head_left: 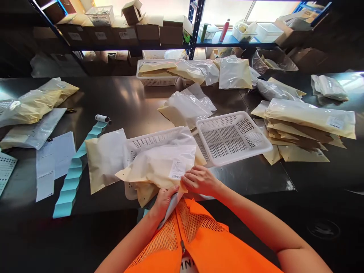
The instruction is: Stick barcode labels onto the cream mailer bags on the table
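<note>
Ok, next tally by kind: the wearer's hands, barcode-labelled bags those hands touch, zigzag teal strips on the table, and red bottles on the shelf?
Hands (left hand, right hand): 2
Barcode-labelled bag: 1
Zigzag teal strip: 1
Red bottle: 1
Total: 5

At the bottom centre, a dark capital N stands on the shirt [187, 267] among partly covered letters. Print on the barcode label [176, 168] of the central bag [157, 163] is too small to read.

Front bag [159, 159] over near basket [153, 140], second basket [227, 142] rightward, bag stack [307, 117] beyond (folded strip [69, 182] left).
</note>
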A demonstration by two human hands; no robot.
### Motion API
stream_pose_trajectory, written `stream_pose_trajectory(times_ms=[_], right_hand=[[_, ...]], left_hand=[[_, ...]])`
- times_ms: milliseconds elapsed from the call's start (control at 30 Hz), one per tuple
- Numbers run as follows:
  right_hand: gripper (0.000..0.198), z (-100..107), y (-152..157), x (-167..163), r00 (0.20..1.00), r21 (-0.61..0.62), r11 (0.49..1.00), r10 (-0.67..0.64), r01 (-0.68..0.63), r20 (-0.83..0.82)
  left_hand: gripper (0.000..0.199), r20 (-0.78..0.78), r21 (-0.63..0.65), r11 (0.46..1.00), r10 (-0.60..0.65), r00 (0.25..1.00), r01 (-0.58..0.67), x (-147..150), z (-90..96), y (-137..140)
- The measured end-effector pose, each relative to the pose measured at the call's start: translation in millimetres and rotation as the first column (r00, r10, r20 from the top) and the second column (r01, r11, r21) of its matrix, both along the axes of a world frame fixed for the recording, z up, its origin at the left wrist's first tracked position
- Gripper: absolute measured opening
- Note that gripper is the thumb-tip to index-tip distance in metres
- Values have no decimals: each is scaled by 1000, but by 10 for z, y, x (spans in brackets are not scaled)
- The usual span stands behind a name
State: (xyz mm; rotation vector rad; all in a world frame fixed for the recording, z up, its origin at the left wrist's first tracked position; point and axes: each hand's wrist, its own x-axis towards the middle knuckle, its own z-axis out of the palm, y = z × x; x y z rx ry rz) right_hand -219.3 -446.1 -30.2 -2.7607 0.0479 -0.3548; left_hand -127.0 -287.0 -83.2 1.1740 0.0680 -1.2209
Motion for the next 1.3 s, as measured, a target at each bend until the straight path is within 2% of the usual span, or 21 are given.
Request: stream_pose_trajectory(times_ms=[100,200,300,433,567,733,1000,1133,1233,1300], right_hand=[[29,6,10,27,978,-171,963,210,-210,-17],[31,61,4,76,961,-289,917,271,-275,-52],[27,144,29,166,973,-260,939,206,-227,-106],[24,231,153,342,984,-182,981,36,-68,-175],[22,223,300,475,970,-249,969,-64,4,-234],[20,140,367,493,971,-291,957,-92,24,-221],[19,80,388,463,980,-360,933,-58,-15,-192],[16,115,306,477,941,-294,956,-96,-5,-325],[17,159,183,514,882,-165,980,-173,110,-438],[16,185,106,537,836,-58,976,-209,209,-508]], left_hand=[[37,-12,-22,1000,7,1000,-7,-14,27,39],[36,10,-22,1000,-5,1000,5,-4,70,68],[35,41,-52,998,-14,999,16,6,70,81],[31,103,-114,993,3,995,9,-2,-2,66],[26,185,-91,995,-9,983,27,-15,-58,43],[24,189,-41,998,-33,981,41,-20,-54,37],[20,137,-54,997,-49,989,57,-11,-133,20],[27,98,-126,991,-21,995,34,-14,-172,15],[39,58,-162,986,-19,998,28,-28,-173,14],[44,38,-170,985,-21,999,27,-40,-171,13]])
